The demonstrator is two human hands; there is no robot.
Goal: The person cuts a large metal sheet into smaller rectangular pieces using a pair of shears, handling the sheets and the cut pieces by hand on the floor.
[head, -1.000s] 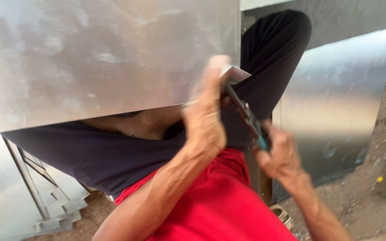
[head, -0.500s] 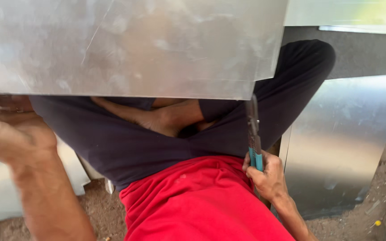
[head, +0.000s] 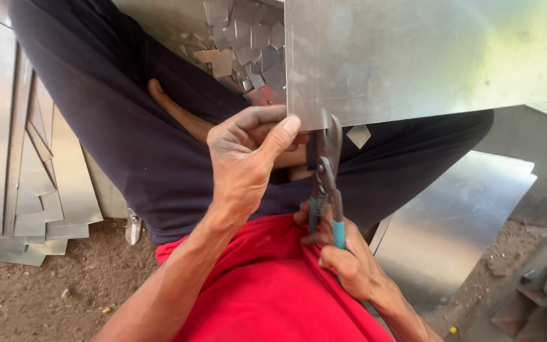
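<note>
Both hands busy: left hand (head: pixel 248 158) pinches sheet (head: pixel 425 57) steady, right hand (head: pixel 343 259) squeezes snips (head: pixel 325 183) biting its edge.

Metal sheet (head: pixel 425 57) runs off top & right edges; full size can't be told. Snips (head: pixel 325 183): blade tips partly behind sheet's lower edge, handle ends buried in right hand (head: pixel 349 266), so grip length unclear. Left hand (head: pixel 248 158): fingertips curl under sheet, hidden. Both forearms cut off by bottom edge. Stacked metal strips (head: pixel 33 190) cut off at left. Scrap pile (head: pixel 242 38) partly behind sheet. Grey object (head: pixel 539 285) bottom right blurred, can't tell what.
</note>
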